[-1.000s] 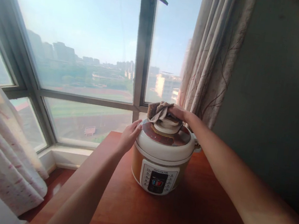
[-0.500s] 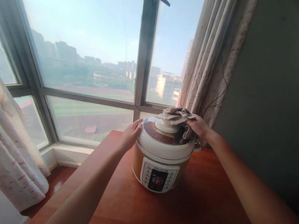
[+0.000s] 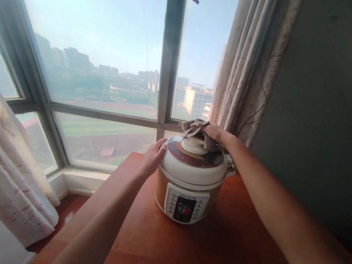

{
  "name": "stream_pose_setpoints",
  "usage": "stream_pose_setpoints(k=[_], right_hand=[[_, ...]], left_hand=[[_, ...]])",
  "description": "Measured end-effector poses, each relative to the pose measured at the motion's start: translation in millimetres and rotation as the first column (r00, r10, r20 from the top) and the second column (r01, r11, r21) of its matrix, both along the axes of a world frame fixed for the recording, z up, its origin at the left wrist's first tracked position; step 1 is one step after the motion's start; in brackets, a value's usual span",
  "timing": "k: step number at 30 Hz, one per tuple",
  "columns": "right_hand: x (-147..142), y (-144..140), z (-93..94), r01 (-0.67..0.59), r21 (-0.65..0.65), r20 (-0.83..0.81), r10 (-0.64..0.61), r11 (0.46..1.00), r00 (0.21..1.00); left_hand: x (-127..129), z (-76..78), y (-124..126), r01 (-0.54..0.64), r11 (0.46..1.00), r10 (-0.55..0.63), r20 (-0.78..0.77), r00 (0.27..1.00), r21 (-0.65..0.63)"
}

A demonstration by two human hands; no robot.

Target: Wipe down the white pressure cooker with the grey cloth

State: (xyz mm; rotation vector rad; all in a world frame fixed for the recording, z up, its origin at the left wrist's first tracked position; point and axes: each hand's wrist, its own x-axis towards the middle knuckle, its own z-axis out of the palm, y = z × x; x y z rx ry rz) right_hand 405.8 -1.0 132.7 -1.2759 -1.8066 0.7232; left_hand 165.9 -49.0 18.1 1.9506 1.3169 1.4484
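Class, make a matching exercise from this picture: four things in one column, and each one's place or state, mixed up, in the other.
1. left hand
2. right hand
3. white-lidded orange electric pressure cooker
4. pale patterned curtain

a. stands on the reddish wooden table
b. hangs beside the window
c. holds a crumpled grey cloth on the lid
d. rests against the lid's left edge

Pairs: 1-d, 2-c, 3-a, 4-b

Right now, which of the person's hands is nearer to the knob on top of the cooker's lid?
Right. The right hand presses a cloth just behind the knob; the left hand rests on the lid's left rim.
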Motion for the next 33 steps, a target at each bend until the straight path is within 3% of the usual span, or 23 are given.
stream_pose_setpoints(k=[5,10,14,19,25,33], right_hand=[[-15,10,10.3,0.014,-0.064,0.020,-0.012,0.998,1.000],[-22,15,5.5,0.018,-0.090,0.007,-0.017,0.996,1.000],[-9,4,-5.5,-0.031,-0.067,-0.047,0.028,0.997,0.998],[8,-11,-18.1,-0.094,-0.007,-0.235,0.089,0.996,0.968],[16,-23,-27.1,-0.028,0.003,-0.353,0.028,1.000,0.935],[35,-50,-30.4,0.063,-0.006,-0.370,-0.061,0.998,0.927]], left_hand=[[0,-3.3,4,-0.019,1.000,0.019,0.004,1.000,0.015],[-1,-8.5,7,-0.016,0.999,0.015,0.026,1.000,0.035],[-1,-10.5,7,-0.032,0.999,0.031,0.027,0.999,0.040],[-1,-11.5,8,-0.041,0.998,0.039,0.041,0.998,0.055],[-2,-14.0,11,-0.036,0.998,0.033,0.063,0.997,0.045],[-1,-13.4,10,-0.031,0.998,0.028,0.064,0.998,0.050]])
